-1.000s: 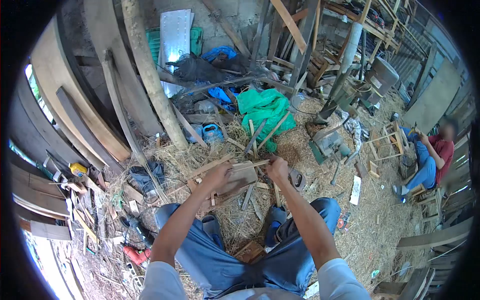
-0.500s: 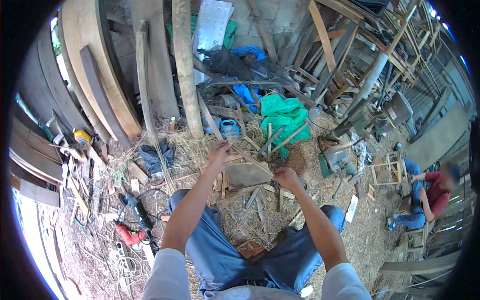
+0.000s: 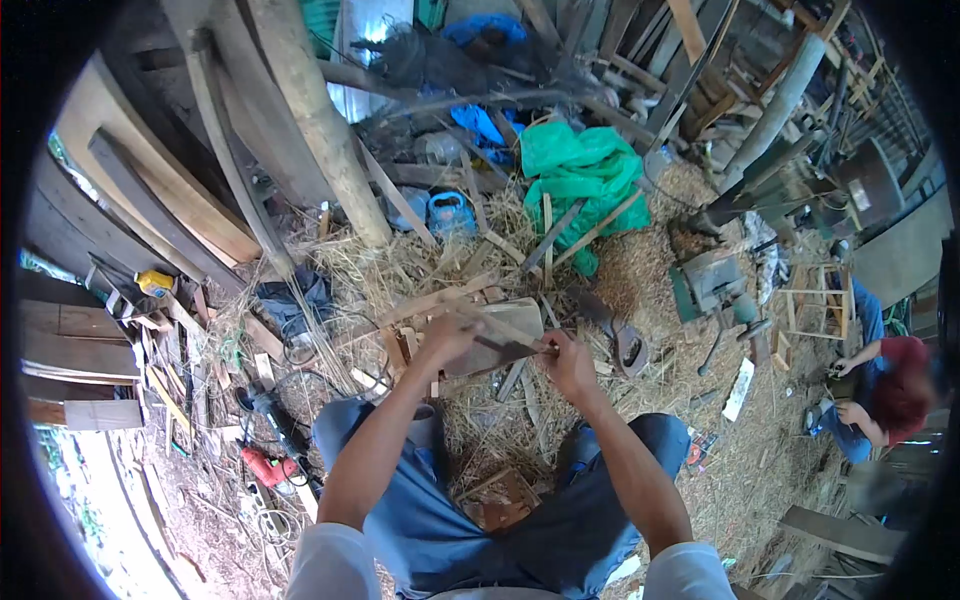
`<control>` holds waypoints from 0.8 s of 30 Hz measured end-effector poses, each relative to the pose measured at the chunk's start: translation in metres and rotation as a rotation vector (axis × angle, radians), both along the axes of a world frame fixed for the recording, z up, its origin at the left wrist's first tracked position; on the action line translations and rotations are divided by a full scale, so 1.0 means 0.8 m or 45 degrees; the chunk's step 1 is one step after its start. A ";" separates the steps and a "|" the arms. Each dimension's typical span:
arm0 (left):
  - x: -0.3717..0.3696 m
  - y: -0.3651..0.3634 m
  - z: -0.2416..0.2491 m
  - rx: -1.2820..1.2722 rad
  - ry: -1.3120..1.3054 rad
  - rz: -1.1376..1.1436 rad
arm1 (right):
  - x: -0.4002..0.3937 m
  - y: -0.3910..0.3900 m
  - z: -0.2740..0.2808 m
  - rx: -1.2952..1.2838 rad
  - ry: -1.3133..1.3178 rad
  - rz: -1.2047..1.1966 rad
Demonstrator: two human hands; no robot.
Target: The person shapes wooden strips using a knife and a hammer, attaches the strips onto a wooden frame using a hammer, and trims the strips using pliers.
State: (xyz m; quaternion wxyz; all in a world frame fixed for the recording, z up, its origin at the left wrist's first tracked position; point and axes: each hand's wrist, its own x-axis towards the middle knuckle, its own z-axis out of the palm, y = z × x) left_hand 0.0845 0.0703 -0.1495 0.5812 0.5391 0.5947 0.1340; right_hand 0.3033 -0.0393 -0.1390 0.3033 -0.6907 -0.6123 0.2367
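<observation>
Between my two hands a thin wooden strip (image 3: 508,330) slants down to the right, above a flat wooden block (image 3: 519,316). My right hand (image 3: 570,366) is closed on the strip's lower right end, fingers pinched together. Somewhat blurred, my left hand (image 3: 446,340) is closed at the strip's left part; its exact finger positions are hard to make out. What looks like a handsaw (image 3: 630,350) lies just right of my right hand. Straw and wood offcuts surround the block on the ground.
A red power tool (image 3: 266,467) and a dark power tool (image 3: 275,415) lie at the left. Green plastic sheeting (image 3: 580,165) and a blue container (image 3: 450,214) are ahead. A bench vise (image 3: 712,285) stands at the right, near a seated person (image 3: 890,385). Boards lean at the left.
My left hand has moved down and closer to my right hand along the strip. My head view has shifted downward, and the handsaw-like tool now shows beside my right hand.
</observation>
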 end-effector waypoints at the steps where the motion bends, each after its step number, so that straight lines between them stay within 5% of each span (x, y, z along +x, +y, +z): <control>1: -0.001 -0.004 0.051 0.093 0.301 -0.284 | 0.007 0.012 0.005 -0.137 -0.016 -0.007; 3: 0.003 0.000 0.073 0.157 0.604 -0.576 | 0.026 0.033 -0.005 -0.193 -0.072 0.091; 5: 0.003 -0.001 0.056 0.752 0.495 -0.737 | 0.031 0.043 -0.020 -0.251 -0.119 0.184; 14: 0.003 0.003 -0.040 0.965 0.462 -0.938 | 0.021 0.066 -0.027 -0.526 -0.249 0.264; 21: -0.016 -0.028 0.064 0.939 0.482 -0.683 | -0.025 0.027 0.060 -0.406 -0.389 -0.038; 24: -0.034 -0.094 0.123 0.577 0.348 -0.300 | -0.028 -0.020 0.123 -0.628 -0.415 -0.004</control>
